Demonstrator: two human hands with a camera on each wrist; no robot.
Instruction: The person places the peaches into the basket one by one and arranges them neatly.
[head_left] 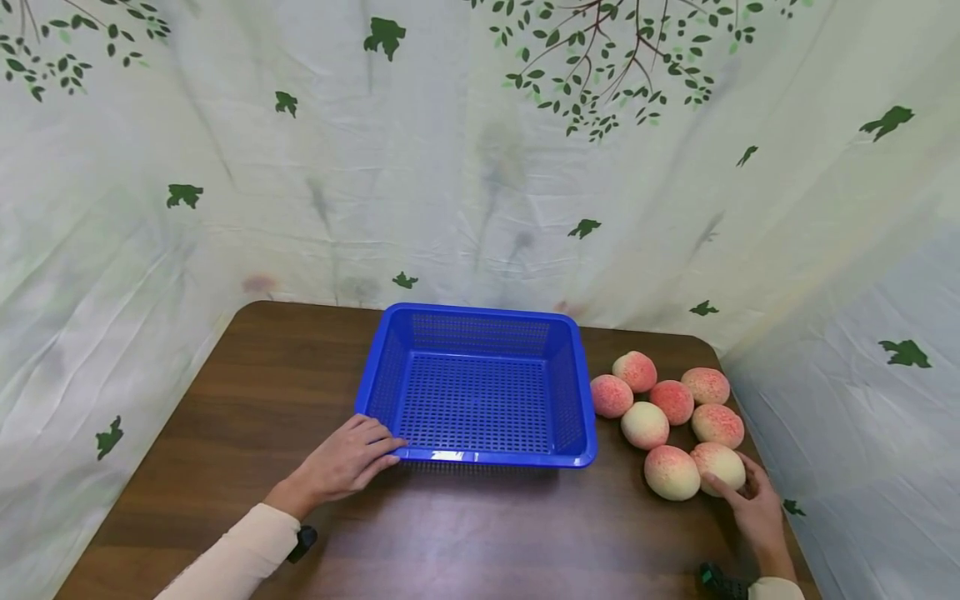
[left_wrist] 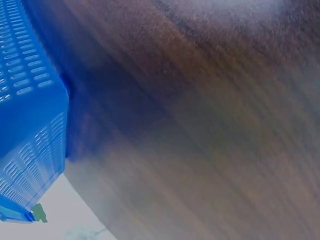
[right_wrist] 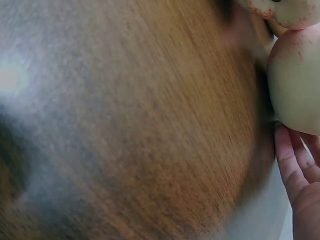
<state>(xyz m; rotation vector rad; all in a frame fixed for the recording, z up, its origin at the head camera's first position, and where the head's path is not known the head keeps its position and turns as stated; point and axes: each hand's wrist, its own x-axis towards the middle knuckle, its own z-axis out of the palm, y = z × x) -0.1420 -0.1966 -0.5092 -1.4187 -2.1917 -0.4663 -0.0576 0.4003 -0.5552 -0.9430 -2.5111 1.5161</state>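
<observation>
A blue plastic basket [head_left: 480, 400] with slotted walls stands in the middle of the table, nothing inside it. My left hand [head_left: 348, 458] grips its near left corner, fingers over the rim and thumb at the outer side. In the left wrist view only the basket's outside [left_wrist: 30, 115] shows; the hand is hidden there. At the right, my right hand [head_left: 756, 504] holds a pale peach [head_left: 718, 468] between thumb and fingers, low at the table. In the right wrist view the fingers [right_wrist: 292, 167] lie against that peach. A pink-and-cream peach [head_left: 672, 473] sits right beside it.
Several more peaches [head_left: 645, 425] lie grouped right of the basket, one close to its right wall. The brown wooden table [head_left: 285, 375] ends near them at its right edge. White cloth [head_left: 450, 167] with printed leaves hangs behind and at both sides.
</observation>
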